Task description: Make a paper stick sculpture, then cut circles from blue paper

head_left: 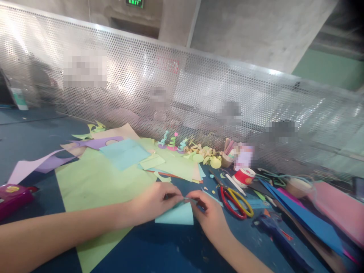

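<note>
Between my two hands is a light blue piece of paper (pixel 178 215), bent over so its lower edge curves toward me. My left hand (pixel 155 201) pinches its upper edge with thumb and fingers. On the other side my right hand (pixel 207 210) pinches the same edge close to the left fingertips. Part of the paper is hidden behind the fingers. A large light green sheet (pixel 99 185) lies flat under my left forearm. Scissors (pixel 234 203) with one red and one yellow handle loop rest on the table just beyond my right hand.
A blue hot glue gun (pixel 281 235) and coloured sheets (pixel 307 220) lie at right, near a red-and-white roll (pixel 243 177). Small paper spirals (pixel 172 143) and scraps stand at the back before a perforated metal screen (pixel 127 72). A magenta tape dispenser (pixel 15 199) is far left.
</note>
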A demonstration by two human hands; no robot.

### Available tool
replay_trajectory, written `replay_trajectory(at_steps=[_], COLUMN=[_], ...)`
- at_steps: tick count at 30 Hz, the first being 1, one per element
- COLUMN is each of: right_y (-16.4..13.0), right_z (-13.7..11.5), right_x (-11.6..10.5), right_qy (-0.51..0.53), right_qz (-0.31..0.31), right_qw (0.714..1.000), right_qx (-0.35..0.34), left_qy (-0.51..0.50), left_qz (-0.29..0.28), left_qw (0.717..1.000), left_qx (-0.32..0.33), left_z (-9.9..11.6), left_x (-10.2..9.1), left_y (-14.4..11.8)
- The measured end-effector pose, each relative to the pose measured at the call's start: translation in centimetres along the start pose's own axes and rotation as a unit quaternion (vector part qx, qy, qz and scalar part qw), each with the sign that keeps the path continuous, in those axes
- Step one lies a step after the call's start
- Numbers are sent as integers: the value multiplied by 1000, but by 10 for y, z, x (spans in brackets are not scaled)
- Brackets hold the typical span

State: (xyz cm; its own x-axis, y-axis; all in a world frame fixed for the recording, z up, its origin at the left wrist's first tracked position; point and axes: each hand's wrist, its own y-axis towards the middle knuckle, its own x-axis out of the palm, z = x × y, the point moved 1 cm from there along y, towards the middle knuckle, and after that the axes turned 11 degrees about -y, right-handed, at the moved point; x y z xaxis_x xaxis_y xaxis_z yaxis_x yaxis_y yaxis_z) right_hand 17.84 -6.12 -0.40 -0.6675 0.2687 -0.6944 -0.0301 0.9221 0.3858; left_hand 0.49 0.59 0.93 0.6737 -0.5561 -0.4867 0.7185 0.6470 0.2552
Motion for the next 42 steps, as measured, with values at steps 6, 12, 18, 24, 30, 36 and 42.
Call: replay_trajectory(at_steps=[6,12,18,24,30,36,42], right_y=[1,2,3,2,-5,-10,-3], right_z=[1,3,5,7,-10,-23,-6], right_x=[1,3,1,2,-3,-8,0], right_qy=[-5,37,50,101,-96,-162,-81], right_qz=[16,13,19,50,25,-60,-10], right_qw=[999,997,996,992,990,975,996], right_qx=[28,62,78,49,-97,-136,22], left_qy=[17,20,3,-36,-5,-86,-288], left_qz=[29,34,47,51,66,99,121], left_qw=[999,999,999,998,998,991,941], left_qx=[12,35,12,-18,-7,-31,-129], left_z=[-4,0,-1,-7,-15,-21,-20], left_x=[1,-2,-2,-2,-8,-12,-11], left_y=[0,1,4,7,9,14,15])
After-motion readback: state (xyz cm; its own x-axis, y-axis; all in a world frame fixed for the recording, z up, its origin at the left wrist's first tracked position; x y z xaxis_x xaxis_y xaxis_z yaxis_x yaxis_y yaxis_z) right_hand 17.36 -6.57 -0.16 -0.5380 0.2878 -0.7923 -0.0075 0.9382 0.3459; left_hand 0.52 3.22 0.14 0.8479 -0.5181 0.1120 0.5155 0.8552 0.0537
